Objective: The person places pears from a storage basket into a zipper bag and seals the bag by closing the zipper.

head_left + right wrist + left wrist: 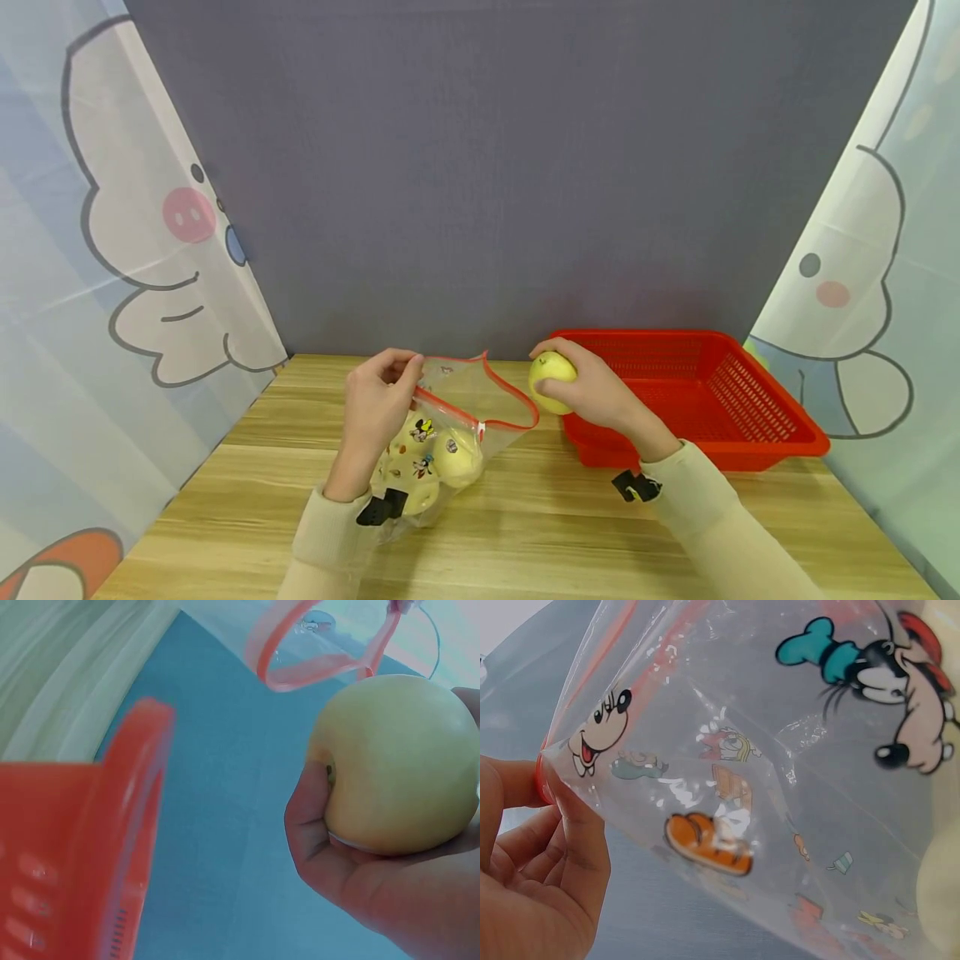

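My left hand [380,402] pinches the rim of a clear zip bag [501,442] at its left corner. The bag has a red zip edge and cartoon prints, and its mouth gapes toward the right. Several yellow apples [456,458] lie inside it, low down behind the plastic. My right hand [592,392] grips another yellow apple [401,765], with the thumb at its stem dimple. This apple is in the air between the bag's mouth and the red basket [757,446]. In the left wrist view, thumb and fingers [577,847] nip the bag's red edge.
The red plastic basket with slotted walls stands on the right of the wooden table [247,500], close by my right forearm. A grey panel [480,183] rises behind the table. Curtains with cartoon prints [150,208] hang at both sides.
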`<state>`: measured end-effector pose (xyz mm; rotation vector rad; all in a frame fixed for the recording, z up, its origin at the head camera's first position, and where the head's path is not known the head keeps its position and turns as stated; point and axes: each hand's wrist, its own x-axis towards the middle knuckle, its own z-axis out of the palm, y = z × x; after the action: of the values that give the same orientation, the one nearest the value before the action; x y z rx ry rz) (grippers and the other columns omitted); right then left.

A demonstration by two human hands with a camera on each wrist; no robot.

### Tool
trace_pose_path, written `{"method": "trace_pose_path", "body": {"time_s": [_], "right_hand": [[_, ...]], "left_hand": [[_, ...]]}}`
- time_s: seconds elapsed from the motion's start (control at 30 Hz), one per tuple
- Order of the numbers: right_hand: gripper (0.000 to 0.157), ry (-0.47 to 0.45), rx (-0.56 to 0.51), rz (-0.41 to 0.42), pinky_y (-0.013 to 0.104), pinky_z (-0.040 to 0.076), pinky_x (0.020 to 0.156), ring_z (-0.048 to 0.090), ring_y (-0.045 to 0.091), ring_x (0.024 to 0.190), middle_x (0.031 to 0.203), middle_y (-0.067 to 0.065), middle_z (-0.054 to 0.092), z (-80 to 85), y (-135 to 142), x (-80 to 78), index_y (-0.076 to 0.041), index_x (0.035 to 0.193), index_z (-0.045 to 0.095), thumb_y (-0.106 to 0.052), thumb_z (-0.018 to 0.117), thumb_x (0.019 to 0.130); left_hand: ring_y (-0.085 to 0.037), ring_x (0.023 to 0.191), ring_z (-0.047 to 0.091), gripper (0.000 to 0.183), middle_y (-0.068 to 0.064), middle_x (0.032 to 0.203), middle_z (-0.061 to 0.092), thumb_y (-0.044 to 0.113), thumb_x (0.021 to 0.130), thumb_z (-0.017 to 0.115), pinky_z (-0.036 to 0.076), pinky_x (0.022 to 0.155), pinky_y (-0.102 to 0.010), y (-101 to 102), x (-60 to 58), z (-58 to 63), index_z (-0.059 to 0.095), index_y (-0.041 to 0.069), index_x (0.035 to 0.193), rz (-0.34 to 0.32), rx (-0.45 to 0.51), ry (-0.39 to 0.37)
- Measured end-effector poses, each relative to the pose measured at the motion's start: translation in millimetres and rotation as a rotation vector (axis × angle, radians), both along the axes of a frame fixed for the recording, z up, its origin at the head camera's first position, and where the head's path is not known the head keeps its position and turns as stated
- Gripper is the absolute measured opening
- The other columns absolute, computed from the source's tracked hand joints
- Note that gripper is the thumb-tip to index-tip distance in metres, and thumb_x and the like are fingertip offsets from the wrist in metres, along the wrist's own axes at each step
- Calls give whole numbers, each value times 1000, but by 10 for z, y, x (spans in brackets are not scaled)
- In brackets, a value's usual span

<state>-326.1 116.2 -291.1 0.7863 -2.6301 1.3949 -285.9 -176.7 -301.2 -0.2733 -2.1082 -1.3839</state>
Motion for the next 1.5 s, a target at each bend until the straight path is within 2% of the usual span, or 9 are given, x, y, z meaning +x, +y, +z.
{"method": "trace_pose_path", "body": {"time_s": [0.3, 0.73, 1.1, 1.37, 1.5], "right_hand": [[39, 8, -1, 40, 37, 54, 66, 59, 24, 80, 108, 8, 60, -62, -125, 17, -13, 128, 60, -18, 68, 90], [40, -18, 13, 71, 38, 56, 64, 59, 25, 80, 111, 4, 57, -133, -288, 64, -21, 128, 59, -21, 69, 89], [41, 38, 101, 74, 35, 54, 63, 57, 20, 79, 110, -2, 60, -117, -386, 64, -19, 127, 64, -26, 70, 88], [48, 63, 174, 77, 33, 54, 67, 56, 18, 89, 110, -3, 63, -92, -455, 54, -16, 130, 65, -36, 74, 87], [55, 52, 202, 52, 32, 53, 70, 54, 19, 93, 108, -2, 61, -93, -486, 43, -17, 132, 65, -44, 76, 85]], "left_hand": [[-16, 51, 63, 15, -21, 82, 71, 10, 99, 68, 56, 45, -29, 2, -1, -2, 75, -3, 101, -4, 7, 4], [-15, 50, 62, 15, -21, 82, 71, 10, 99, 68, 56, 45, -29, 1, 3, -9, 75, -3, 102, -3, 4, 1], [-15, 50, 62, 15, -20, 82, 71, 10, 99, 68, 56, 44, -29, 4, -3, -5, 75, -3, 101, -8, -1, 14], [-15, 50, 62, 15, -21, 81, 70, 9, 99, 68, 56, 44, -29, -1, -6, -7, 75, -4, 101, -16, 2, 20], [-15, 50, 62, 15, -20, 81, 71, 9, 99, 68, 56, 44, -29, -4, -11, -7, 75, -4, 101, -15, -2, 19]]}}
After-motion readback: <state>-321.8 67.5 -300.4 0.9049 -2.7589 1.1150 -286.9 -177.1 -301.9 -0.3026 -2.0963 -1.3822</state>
